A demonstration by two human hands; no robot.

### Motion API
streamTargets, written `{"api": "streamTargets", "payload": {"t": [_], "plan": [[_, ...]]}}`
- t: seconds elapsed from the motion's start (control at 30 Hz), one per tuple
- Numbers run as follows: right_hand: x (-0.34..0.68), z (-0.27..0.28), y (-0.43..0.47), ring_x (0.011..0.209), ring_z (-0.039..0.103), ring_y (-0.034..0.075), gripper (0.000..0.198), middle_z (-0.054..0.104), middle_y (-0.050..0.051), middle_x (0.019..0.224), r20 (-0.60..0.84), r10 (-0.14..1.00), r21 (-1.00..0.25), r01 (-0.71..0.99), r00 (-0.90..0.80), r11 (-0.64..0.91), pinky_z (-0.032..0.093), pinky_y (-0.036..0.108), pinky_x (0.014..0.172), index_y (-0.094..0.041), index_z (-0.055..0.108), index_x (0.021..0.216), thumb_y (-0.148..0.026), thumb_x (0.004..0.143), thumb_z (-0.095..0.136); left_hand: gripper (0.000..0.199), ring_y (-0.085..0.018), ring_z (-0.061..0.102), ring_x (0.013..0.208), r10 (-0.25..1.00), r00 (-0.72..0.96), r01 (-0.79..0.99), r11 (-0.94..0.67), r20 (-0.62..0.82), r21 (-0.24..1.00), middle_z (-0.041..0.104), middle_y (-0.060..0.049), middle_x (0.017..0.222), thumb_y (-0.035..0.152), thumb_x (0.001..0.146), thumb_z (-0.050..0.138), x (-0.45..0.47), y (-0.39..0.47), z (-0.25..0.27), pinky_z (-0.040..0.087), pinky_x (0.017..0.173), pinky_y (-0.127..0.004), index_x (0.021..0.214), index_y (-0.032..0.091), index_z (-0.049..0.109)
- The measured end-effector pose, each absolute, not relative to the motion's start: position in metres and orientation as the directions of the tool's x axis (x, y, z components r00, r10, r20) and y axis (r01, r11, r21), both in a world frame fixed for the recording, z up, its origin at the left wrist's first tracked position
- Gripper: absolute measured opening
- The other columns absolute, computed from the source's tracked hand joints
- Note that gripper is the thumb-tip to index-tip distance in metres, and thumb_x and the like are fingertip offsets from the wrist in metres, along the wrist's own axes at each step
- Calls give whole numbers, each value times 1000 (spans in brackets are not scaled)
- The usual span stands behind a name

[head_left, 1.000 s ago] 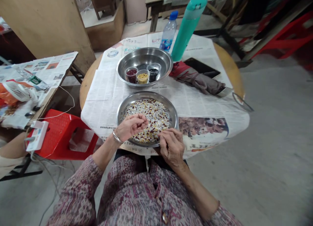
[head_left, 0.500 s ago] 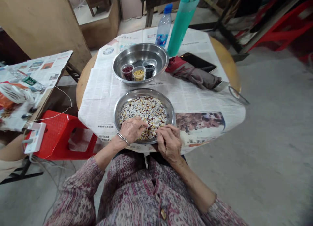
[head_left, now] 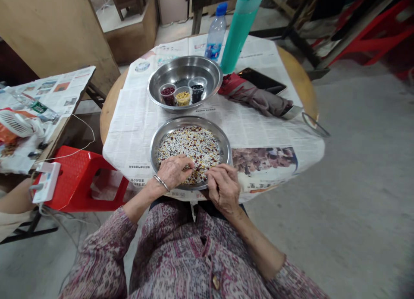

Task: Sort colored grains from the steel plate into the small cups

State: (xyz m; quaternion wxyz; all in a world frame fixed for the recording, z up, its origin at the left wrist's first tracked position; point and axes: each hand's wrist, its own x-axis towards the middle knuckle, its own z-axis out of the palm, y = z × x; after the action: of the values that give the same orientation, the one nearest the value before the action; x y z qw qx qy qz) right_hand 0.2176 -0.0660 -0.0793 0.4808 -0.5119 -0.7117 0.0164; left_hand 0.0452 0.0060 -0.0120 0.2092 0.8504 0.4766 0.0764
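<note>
A shallow steel pan (head_left: 225,137) holds a spread of mixed white, yellow, dark red and black grains and beans (head_left: 190,146). Over its near left part is my left hand (head_left: 176,169), a metal bangle (head_left: 161,183) at the wrist, its thumb and fingers drawn together low above the beans. My right hand (head_left: 223,184) rests at the near right rim with its fingers curled into a pinch. Whatever lies in either pinch is too small to make out. Behind, a deeper steel basin (head_left: 207,68) contains plastic cups of dark red beans (head_left: 168,95), yellow beans (head_left: 183,97) and black beans (head_left: 197,92).
Newspaper (head_left: 126,126) covers the round table. A blue-capped water bottle (head_left: 216,33), a teal bottle (head_left: 241,31), a dark phone or tablet (head_left: 261,81) and a folded umbrella (head_left: 258,98) lie or stand beyond. At left are a red stool (head_left: 76,174) and a power strip (head_left: 47,182).
</note>
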Motion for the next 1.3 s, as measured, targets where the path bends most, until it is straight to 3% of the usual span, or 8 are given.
{"api": "streamTargets", "payload": {"t": [0.37, 0.43, 0.53, 0.63, 0.73, 0.9, 1.1, 1.3], "plan": [[218, -81, -66, 100, 58, 24, 17, 69, 6, 90, 659, 752, -536, 701, 0, 470, 48, 44, 92, -21, 65, 96, -14, 89, 52, 4, -10, 51, 65, 891, 454, 740, -382, 8, 553, 55, 3, 66, 15, 78, 65, 34, 14, -4, 45, 73, -25, 75, 16, 65], [218, -82, -66, 100, 58, 24, 17, 69, 6, 91, 658, 753, -536, 703, 2, 468, 48, 44, 92, -21, 65, 96, -14, 89, 52, 6, -9, 49, 62, 922, 386, 678, -267, -22, 685, 56, 3, 64, 19, 79, 64, 34, 16, -3, 44, 66, -23, 75, 15, 64], [219, -82, -66, 100, 57, 24, 16, 68, 6, 91, 661, 751, -529, 706, -5, 471, 48, 44, 92, -21, 64, 96, -14, 88, 52, 12, -6, 46, 54, 924, 327, 476, 20, -198, 879, 59, 2, 64, 23, 84, 58, 34, 20, -1, 40, 54, -20, 79, 13, 63], [219, -82, -66, 99, 57, 24, 16, 68, 6, 91, 664, 748, -526, 706, -7, 474, 48, 44, 92, -21, 64, 96, -12, 88, 52, 13, -5, 45, 51, 899, 322, 346, 181, -298, 921, 64, -1, 70, 18, 85, 53, 36, 23, 0, 38, 50, -19, 89, 12, 64], [218, -81, -66, 100, 57, 24, 16, 68, 7, 91, 669, 743, -521, 709, -5, 475, 48, 43, 92, -20, 63, 96, -12, 88, 53, 11, -7, 49, 57, 911, 359, 484, 4, -203, 875, 64, 0, 69, 18, 83, 60, 37, 23, 1, 42, 57, -21, 87, 13, 69], [217, -79, -67, 100, 56, 24, 17, 68, 6, 91, 672, 740, -511, 717, -11, 474, 48, 43, 91, -21, 63, 97, -12, 88, 51, 9, -10, 53, 66, 902, 427, 773, -326, -66, 544, 60, 1, 69, 16, 81, 67, 39, 19, -6, 46, 74, -26, 83, 18, 75], [217, -79, -67, 99, 56, 24, 15, 68, 7, 91, 678, 735, -508, 715, -12, 480, 48, 43, 91, -20, 63, 96, -12, 88, 52, 16, -14, 59, 75, 890, 445, 828, -368, -97, 422, 64, -1, 79, 24, 87, 64, 39, 15, -8, 48, 81, -27, 98, 24, 76], [218, -80, -66, 100, 57, 24, 16, 68, 6, 91, 673, 739, -512, 716, -10, 476, 48, 43, 92, -20, 64, 96, -12, 88, 52, 15, -14, 59, 76, 888, 438, 844, -352, -140, 404, 64, -1, 80, 26, 86, 63, 42, 15, -2, 47, 80, -27, 94, 25, 75]]}}
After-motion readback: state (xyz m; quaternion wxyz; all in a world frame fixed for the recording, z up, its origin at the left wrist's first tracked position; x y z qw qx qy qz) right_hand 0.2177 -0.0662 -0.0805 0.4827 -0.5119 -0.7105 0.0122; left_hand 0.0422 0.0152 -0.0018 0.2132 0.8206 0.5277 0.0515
